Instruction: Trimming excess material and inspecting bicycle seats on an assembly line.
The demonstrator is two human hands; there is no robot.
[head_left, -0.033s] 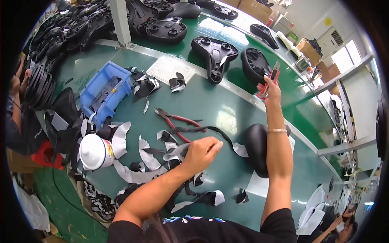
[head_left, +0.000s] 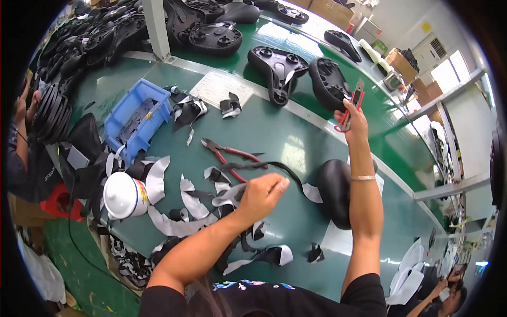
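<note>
Head cam: red/slvr box cutter (head_left: 357, 97)

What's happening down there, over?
Right grip: raised, holding red cutting tool. Left grip: curled near pliers. Black saddle: partly behind right forearm. Scraps beside left grip.

floor (head_left: 79, 259) is coloured green | workbench (head_left: 298, 238) is topped in glossy green | post (head_left: 156, 29) is painted white | bright window (head_left: 451, 73) is set in pale wall (head_left: 398, 24)

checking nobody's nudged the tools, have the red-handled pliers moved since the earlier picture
No, not noticeably: judged against the white metal post, the red-handled pliers lie in the same place and at the same angle.
</note>
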